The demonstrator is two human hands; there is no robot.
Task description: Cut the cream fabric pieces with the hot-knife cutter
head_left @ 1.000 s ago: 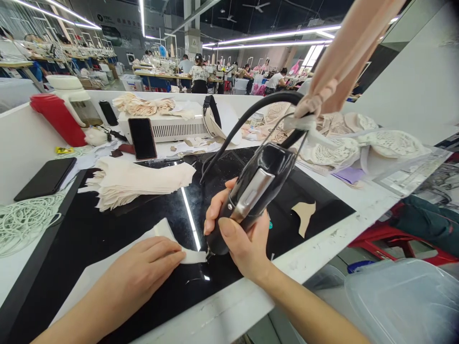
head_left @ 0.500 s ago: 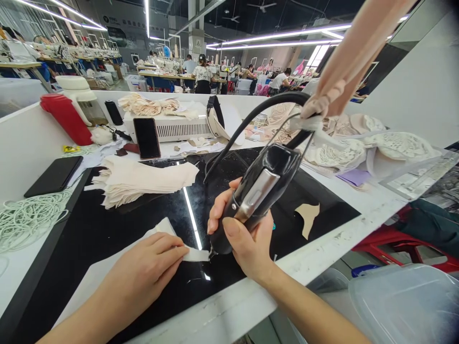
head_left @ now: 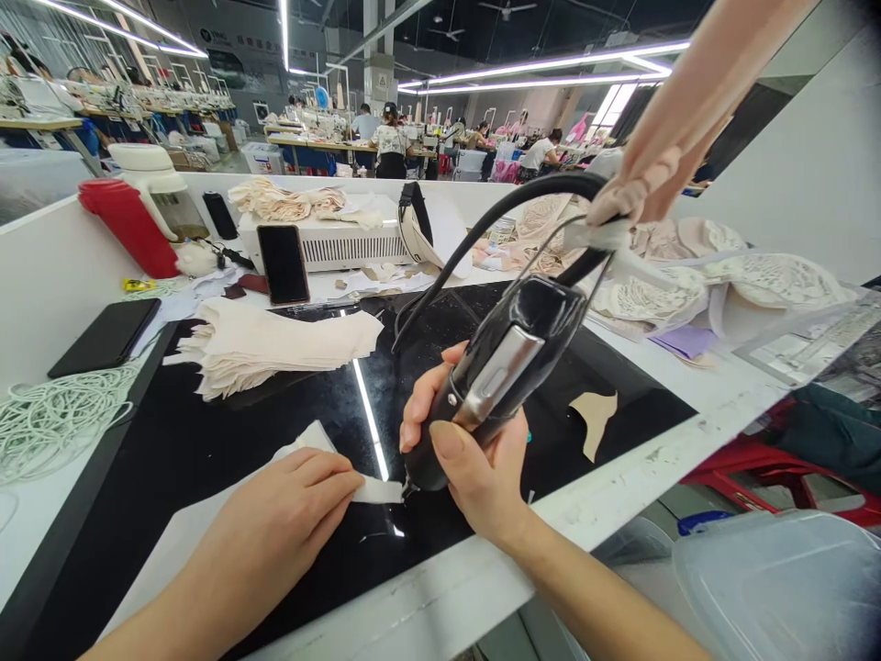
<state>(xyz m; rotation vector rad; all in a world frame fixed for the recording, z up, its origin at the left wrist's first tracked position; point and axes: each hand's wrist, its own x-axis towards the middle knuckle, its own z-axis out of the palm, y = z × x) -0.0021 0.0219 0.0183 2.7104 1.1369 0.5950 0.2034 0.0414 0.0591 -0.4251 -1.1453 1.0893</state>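
My right hand (head_left: 474, 459) is closed around a black corded cutting tool (head_left: 502, 367), tilted with its tip down on the black glossy work surface (head_left: 206, 431). The tip meets the right end of a pale fabric strip (head_left: 375, 491). My left hand (head_left: 289, 519) lies flat on that strip with fingers together, pressing it down just left of the tool tip. The tool's black cable (head_left: 496, 216) arcs up and back over the bench.
A stack of cream fabric pieces (head_left: 275, 344) lies behind my left hand. A loose cut piece (head_left: 596, 418) sits to the right. Two phones (head_left: 284, 264), a red container (head_left: 128, 228), a white machine box (head_left: 337, 243), white cord (head_left: 55, 418) and lace pieces (head_left: 688, 285) surround the surface. Workers sit far behind.
Almost nothing moves: both hands and the tool hold their places on the strip, and the view shifts slightly.
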